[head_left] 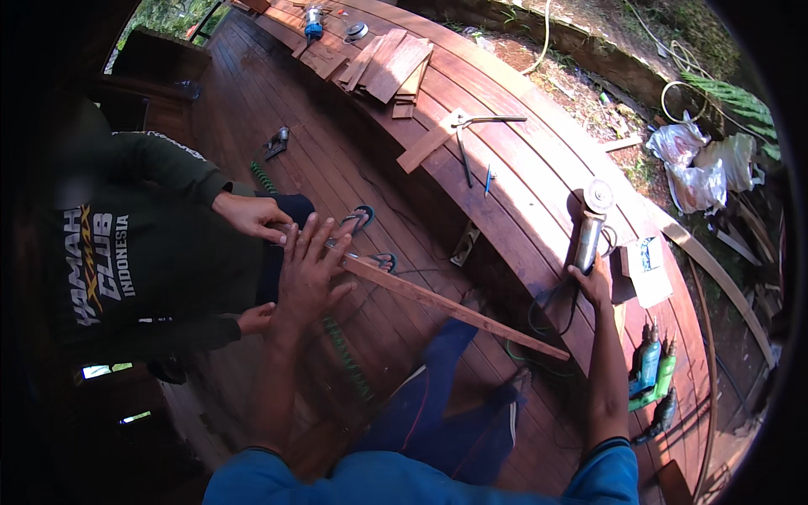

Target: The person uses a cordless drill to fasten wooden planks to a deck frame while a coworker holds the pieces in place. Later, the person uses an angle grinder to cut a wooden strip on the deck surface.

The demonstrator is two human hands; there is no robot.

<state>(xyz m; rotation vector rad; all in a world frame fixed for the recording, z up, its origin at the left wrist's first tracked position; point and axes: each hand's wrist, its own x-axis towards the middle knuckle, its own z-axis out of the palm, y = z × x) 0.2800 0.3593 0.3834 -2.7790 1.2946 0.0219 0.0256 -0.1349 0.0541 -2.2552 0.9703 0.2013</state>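
My right hand (594,281) is wrapped round the body of an angle grinder (588,240), whose pale disc (598,196) points away over the wooden bench. My left hand (310,268) is raised with its fingers stretched and apart, back of the hand upward. Beside its fingers is the near-left end of a long, narrow wooden strip (454,316), which slants down to the right. A co-worker's hand (252,215) reaches in just left of my fingertips, pinching something too small to make out. The co-worker's other hand (255,319) is lower, beside my left wrist.
On the curved plank bench (513,202) lie pincers (465,126), a blue pen (488,180), stacked boards (396,67), a small box (644,257) and several drills (652,370). A router-like blue tool (313,23) stands far off. A green coiled hose (347,358) crosses the deck.
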